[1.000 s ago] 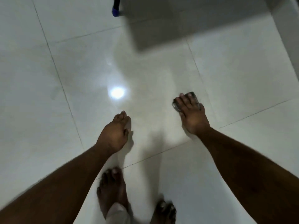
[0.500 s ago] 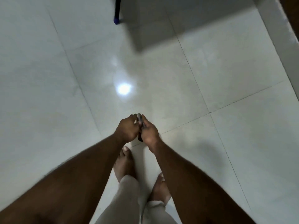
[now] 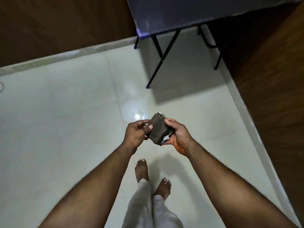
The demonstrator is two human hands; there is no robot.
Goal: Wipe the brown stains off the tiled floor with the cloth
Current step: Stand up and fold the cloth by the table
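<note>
A folded, brown-soiled cloth (image 3: 159, 128) is gripped between the left hand (image 3: 137, 134) and right hand (image 3: 178, 134) above the tiled floor (image 3: 65, 112).

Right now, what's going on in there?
A person is standing barefoot on the white tiled floor, holding a folded, brown-soiled cloth up in front of them with both hands. The left hand pinches its left edge and the right hand grips the right side. The cloth is off the floor, so no wiping is happening at this moment. No brown stains show on the tiles in view. A dark folding table stands in the corner ahead.
</note>
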